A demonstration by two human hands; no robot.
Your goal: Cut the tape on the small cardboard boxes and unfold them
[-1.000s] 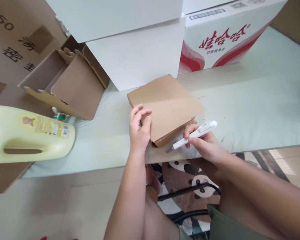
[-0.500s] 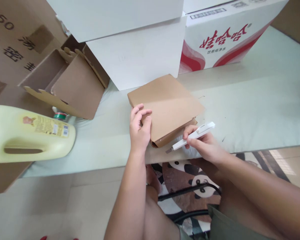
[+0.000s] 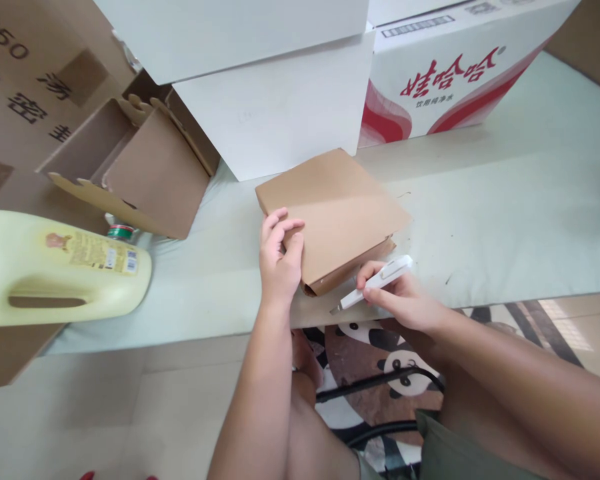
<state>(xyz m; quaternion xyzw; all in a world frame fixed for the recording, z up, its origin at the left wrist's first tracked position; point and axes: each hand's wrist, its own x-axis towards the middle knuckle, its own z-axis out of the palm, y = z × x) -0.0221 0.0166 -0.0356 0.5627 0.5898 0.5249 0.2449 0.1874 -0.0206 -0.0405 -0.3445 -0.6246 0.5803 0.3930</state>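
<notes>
Off the carton's point(image 3: 336, 215) near edge, the cutter point(image 3: 380, 281) (blade point(image 3: 335, 310) out) has room.

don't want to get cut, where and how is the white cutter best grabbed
Probably take the cutter by its long white handle, coming from the right, since the metal blade pokes out at the left end, away from that side. The right hand holds it that way.

The shorts point(image 3: 473, 448) worn are plain grey-green.
</notes>
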